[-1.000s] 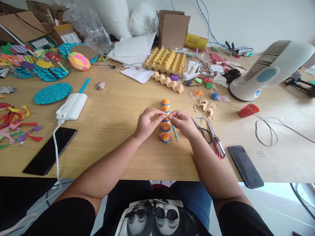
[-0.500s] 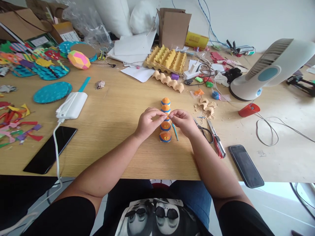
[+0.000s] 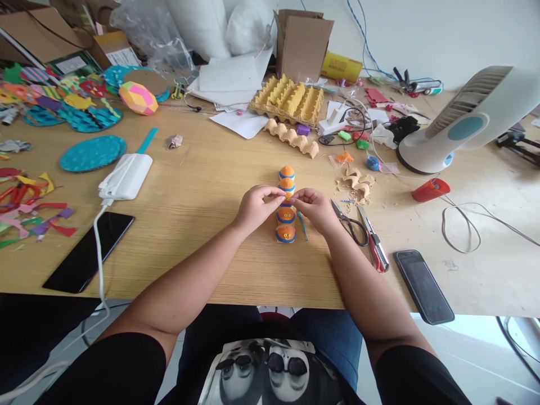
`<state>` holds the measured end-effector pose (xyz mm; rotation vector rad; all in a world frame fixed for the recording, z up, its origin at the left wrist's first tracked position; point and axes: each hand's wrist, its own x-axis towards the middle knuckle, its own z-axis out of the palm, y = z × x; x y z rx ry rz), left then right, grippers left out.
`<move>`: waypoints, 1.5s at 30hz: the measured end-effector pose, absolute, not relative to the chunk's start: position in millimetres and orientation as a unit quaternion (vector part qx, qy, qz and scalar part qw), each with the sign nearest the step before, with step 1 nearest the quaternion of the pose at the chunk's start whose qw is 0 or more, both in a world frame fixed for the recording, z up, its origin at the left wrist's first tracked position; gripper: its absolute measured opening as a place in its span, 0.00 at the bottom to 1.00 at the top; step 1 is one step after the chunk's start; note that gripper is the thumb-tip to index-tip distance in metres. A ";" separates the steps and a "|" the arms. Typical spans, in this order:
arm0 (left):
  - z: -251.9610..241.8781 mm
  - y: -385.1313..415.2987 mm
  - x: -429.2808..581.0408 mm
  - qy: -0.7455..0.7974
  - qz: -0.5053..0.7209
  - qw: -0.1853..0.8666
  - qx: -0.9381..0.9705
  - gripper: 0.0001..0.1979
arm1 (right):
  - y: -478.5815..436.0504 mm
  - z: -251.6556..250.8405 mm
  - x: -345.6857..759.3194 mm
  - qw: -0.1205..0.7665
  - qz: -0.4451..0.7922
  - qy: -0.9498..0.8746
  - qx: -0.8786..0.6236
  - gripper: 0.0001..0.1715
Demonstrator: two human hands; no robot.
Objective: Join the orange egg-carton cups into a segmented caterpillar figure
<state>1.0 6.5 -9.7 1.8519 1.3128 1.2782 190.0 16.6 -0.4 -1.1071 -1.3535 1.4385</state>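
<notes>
A row of orange egg-carton cups (image 3: pixel 286 215) with blue bands runs away from me at the middle of the table. The nearer cups carry small yellow faces. Above the middle cup, my left hand (image 3: pixel 260 209) has its thumb and forefinger pinched together from the left. My right hand (image 3: pixel 313 207) pinches from the other side, fingertips almost meeting the left ones. Whatever sits between the fingertips is too small to make out. Just right of the row lies a thin blue stick (image 3: pixel 302 225).
Black scissors (image 3: pixel 352 224) and a red utility knife (image 3: pixel 374 242) lie right of my right hand, near a phone (image 3: pixel 423 287). Carton scraps (image 3: pixel 356 184) and a white fan (image 3: pixel 447 129) stand beyond. At left are a power bank (image 3: pixel 125 177) and another phone (image 3: pixel 88 251).
The view has shifted slightly, so the table's things appear a little to the right. Both hands keep their pinch over the middle cup.
</notes>
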 end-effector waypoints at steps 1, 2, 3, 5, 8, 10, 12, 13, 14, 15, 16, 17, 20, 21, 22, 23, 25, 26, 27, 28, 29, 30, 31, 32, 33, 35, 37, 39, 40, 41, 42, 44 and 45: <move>-10.3 6.6 1.0 0.485 0.470 0.258 0.691 0.05 | 17.1 -1.7 189.8 0.423 0.573 -0.542 -0.446 0.24; -10.8 6.7 1.0 0.483 0.466 0.249 0.698 0.05 | 17.4 -2.6 189.5 0.422 0.572 -0.542 -0.449 0.24; -11.2 6.8 0.8 0.482 0.462 0.240 0.705 0.05 | 17.5 -3.2 189.2 0.421 0.571 -0.542 -0.451 0.24; -11.4 7.3 -0.1 0.480 0.454 0.222 0.718 0.04 | 17.6 -4.2 188.9 0.418 0.568 -0.543 -0.456 0.24; -11.0 8.4 -2.4 0.481 0.437 0.192 0.735 0.03 | 17.7 -6.6 188.9 0.408 0.557 -0.555 -0.465 0.25; -10.9 8.8 -3.9 0.489 0.422 0.176 0.743 0.03 | 18.2 -9.1 189.2 0.404 0.549 -0.562 -0.470 0.24; -11.8 8.9 -4.7 0.500 0.412 0.179 0.741 0.03 | 19.0 -11.8 189.3 0.401 0.540 -0.567 -0.476 0.24; -12.8 8.9 -4.7 0.505 0.411 0.191 0.735 0.04 | 19.4 -13.0 189.2 0.400 0.534 -0.569 -0.481 0.23; -14.2 8.9 -4.6 0.508 0.413 0.209 0.726 0.04 | 19.7 -14.0 189.1 0.397 0.528 -0.572 -0.486 0.23; -15.8 9.0 -4.4 0.509 0.417 0.230 0.717 0.05 | 19.8 -14.7 188.9 0.393 0.522 -0.575 -0.492 0.23; -17.4 9.2 -4.0 0.509 0.420 0.250 0.709 0.05 | 19.8 -15.0 188.6 0.389 0.517 -0.579 -0.496 0.23; -19.1 9.4 -3.5 0.510 0.421 0.267 0.701 0.05 | 19.7 -14.9 188.2 0.386 0.513 -0.583 -0.498 0.23; -22.3 10.3 -2.2 0.513 0.418 0.299 0.687 0.04 | 18.7 -13.4 187.1 0.382 0.507 -0.589 -0.500 0.22; -22.7 10.7 -1.9 0.513 0.417 0.304 0.686 0.04 | 18.3 -12.7 186.7 0.384 0.508 -0.587 -0.501 0.23; -22.8 11.1 -1.7 0.513 0.418 0.307 0.685 0.04 | 18.0 -12.1 186.4 0.386 0.510 -0.583 -0.501 0.23; -22.6 11.4 -1.6 0.512 0.418 0.306 0.686 0.04 | 17.8 -11.7 186.2 0.389 0.515 -0.577 -0.500 0.23; -21.7 11.8 -1.5 0.510 0.418 0.302 0.688 0.04 | 17.4 -10.9 185.9 0.398 0.527 -0.566 -0.494 0.24; -21.2 11.9 -1.6 0.510 0.418 0.300 0.689 0.04 | 17.2 -10.6 185.8 0.403 0.532 -0.561 -0.490 0.24; -20.7 11.9 -1.6 0.510 0.419 0.300 0.688 0.05 | 17.0 -10.3 185.7 0.405 0.537 -0.558 -0.486 0.23; -20.2 11.8 -1.7 0.510 0.420 0.302 0.687 0.05 | 16.7 -10.0 185.6 0.405 0.539 -0.557 -0.484 0.23; -19.7 11.7 -1.7 0.510 0.421 0.306 0.685 0.05 | 16.4 -9.7 185.6 0.403 0.540 -0.558 -0.484 0.23; -19.1 11.5 -1.7 0.510 0.422 0.310 0.682 0.05 | 16.2 -9.4 185.6 0.401 0.539 -0.559 -0.486 0.23; -18.5 11.2 -1.6 0.510 0.423 0.314 0.680 0.06 | 16.1 -9.2 185.5 0.398 0.539 -0.560 -0.488 0.23; -17.9 10.9 -1.5 0.510 0.423 0.319 0.678 0.06 | 16.0 -9.0 185.5 0.396 0.540 -0.560 -0.488 0.23; -17.2 10.6 -1.4 0.511 0.423 0.325 0.675 0.06 | 16.0 -9.0 185.6 0.396 0.542 -0.559 -0.486 0.24; -16.1 10.2 -1.2 0.514 0.422 0.336 0.667 0.06 | 16.2 -9.4 185.7 0.401 0.549 -0.555 -0.479 0.24; -15.7 9.9 -1.0 0.520 0.418 0.345 0.661 0.07 | 16.5 -9.9 186.0 0.406 0.556 -0.551 -0.471 0.24; -15.9 9.8 -1.0 0.524 0.413 0.350 0.657 0.08 | 16.6 -10.0 186.3 0.407 0.565 -0.546 -0.465 0.23; -16.2 9.8 -1.1 0.525 0.412 0.352 0.657 0.08 | 16.5 -9.9 186.5 0.408 0.570 -0.544 -0.462 0.23; -16.5 9.8 -1.1 0.525 0.411 0.353 0.657 0.08 | 16.5 -9.5 186.8 0.409 0.575 -0.541 -0.457 0.22; -16.8 9.8 -1.1 0.524 0.411 0.355 0.656 0.08 | 16.6 -9.0 187.1 0.411 0.579 -0.539 -0.452 0.22; -17.1 9.8 -1.2 0.521 0.411 0.358 0.657 0.08 | 17.0 -7.5 188.0 0.417 0.583 -0.536 -0.447 0.22; -17.1 9.7 -1.3 0.521 0.411 0.359 0.657 0.08 | 17.4 -6.8 188.6 0.419 0.582 -0.534 -0.448 0.23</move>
